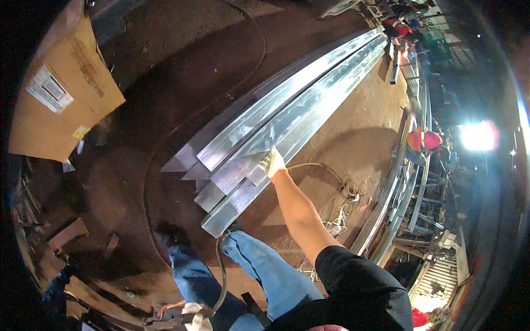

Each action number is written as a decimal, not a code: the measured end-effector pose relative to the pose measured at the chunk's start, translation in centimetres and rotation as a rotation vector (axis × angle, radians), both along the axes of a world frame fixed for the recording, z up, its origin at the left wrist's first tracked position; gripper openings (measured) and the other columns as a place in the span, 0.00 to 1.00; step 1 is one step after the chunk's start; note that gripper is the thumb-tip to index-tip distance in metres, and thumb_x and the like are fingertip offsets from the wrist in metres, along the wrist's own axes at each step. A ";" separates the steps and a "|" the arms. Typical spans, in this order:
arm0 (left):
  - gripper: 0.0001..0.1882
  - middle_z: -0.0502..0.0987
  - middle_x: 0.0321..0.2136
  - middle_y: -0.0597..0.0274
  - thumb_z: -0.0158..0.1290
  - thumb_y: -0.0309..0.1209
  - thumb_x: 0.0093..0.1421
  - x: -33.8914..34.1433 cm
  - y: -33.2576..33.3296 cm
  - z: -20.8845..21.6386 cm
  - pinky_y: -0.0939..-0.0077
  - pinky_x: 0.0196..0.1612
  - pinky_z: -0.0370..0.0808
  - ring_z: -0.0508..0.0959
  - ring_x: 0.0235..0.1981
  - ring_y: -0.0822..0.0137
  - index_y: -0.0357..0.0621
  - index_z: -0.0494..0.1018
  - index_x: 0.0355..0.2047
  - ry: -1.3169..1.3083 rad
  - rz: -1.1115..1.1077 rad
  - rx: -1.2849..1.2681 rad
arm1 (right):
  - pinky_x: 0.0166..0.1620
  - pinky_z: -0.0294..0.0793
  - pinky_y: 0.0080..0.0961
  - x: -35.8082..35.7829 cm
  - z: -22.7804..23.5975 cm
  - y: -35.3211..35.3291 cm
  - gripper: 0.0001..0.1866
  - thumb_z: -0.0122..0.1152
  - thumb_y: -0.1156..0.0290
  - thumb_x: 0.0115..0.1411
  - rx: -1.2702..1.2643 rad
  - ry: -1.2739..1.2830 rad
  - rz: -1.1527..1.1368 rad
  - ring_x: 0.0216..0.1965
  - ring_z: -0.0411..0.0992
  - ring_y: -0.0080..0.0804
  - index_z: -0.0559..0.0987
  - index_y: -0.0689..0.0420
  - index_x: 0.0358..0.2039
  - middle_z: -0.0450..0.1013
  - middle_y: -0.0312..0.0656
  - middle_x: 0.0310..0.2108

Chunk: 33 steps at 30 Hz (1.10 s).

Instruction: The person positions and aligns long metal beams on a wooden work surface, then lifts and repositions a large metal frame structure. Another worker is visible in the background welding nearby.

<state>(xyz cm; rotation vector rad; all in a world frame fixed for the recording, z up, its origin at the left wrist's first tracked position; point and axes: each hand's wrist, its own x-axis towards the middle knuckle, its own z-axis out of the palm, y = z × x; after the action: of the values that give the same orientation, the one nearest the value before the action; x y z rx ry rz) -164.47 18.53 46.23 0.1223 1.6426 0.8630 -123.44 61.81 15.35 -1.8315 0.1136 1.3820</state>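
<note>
A stack of long, shiny rectangular metal tubes [309, 113] runs from in front of my legs toward the far right. My right hand [271, 164], in a white glove with an orange cuff, reaches out and has its fingers closed over the edge of one of the upper tubes. The nearest tube [222, 216] ends just before my knee. Low in the picture, my left hand [196, 317] wears a white glove and is closed around a grey hose [222, 276]. The lower frame edge partly cuts off that hand, and its fingers show poorly.
A large cardboard box [72, 94] stands at the left. Cables [342, 212] lie tangled right of the tubes, and a thin hose [146, 193] curves across the floor. A co-worker in a red helmet [424, 140] is at the right, beside more long metal bars [386, 220].
</note>
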 end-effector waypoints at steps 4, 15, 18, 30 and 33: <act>0.09 0.78 0.30 0.63 0.54 0.32 0.70 0.0 0.4 2.0 0.69 0.36 0.75 0.78 0.31 0.66 0.38 0.78 0.40 0.026 -0.157 0.079 | 0.69 0.62 0.45 0.8 11.4 -2.6 0.34 0.49 0.48 0.73 0.090 -0.154 0.379 0.67 0.64 0.49 0.65 0.61 0.69 0.69 0.48 0.64; 0.09 0.79 0.35 0.66 0.61 0.18 0.56 7.2 14.9 18.8 0.74 0.45 0.76 0.79 0.36 0.71 0.42 0.78 0.37 -0.229 -0.129 0.441 | 0.68 0.65 0.38 2.6 43.0 -23.3 0.35 0.67 0.60 0.56 0.298 -0.522 1.455 0.66 0.66 0.50 0.73 0.60 0.62 0.70 0.53 0.63; 0.11 0.79 0.35 0.68 0.61 0.17 0.56 11.4 19.6 26.1 0.74 0.44 0.76 0.79 0.36 0.72 0.44 0.78 0.38 -0.298 -0.230 0.442 | 0.68 0.64 0.40 0.1 46.7 -27.1 0.33 0.68 0.61 0.57 0.572 -0.524 1.441 0.68 0.62 0.50 0.73 0.56 0.63 0.67 0.53 0.64; 0.12 0.76 0.37 0.63 0.57 0.20 0.61 9.6 35.7 42.4 0.60 0.47 0.82 0.81 0.40 0.62 0.45 0.71 0.45 -0.192 -0.384 0.884 | 0.50 0.76 0.43 1.4 47.7 -25.8 0.25 0.58 0.49 0.63 0.301 -0.701 1.049 0.47 0.78 0.55 0.82 0.60 0.44 0.79 0.57 0.43; 0.12 0.77 0.40 0.62 0.58 0.23 0.63 5.1 44.8 40.8 0.65 0.46 0.81 0.81 0.40 0.64 0.46 0.73 0.46 -0.080 -0.529 0.857 | 0.52 0.76 0.39 4.1 44.1 -27.2 0.25 0.59 0.51 0.65 0.080 -0.714 0.989 0.48 0.78 0.49 0.81 0.60 0.49 0.81 0.52 0.45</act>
<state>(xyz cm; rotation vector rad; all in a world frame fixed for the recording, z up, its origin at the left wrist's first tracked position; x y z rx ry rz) -159.35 63.30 87.03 1.0492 0.9887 1.0716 -119.37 34.56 59.45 -2.2898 -1.3379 1.1602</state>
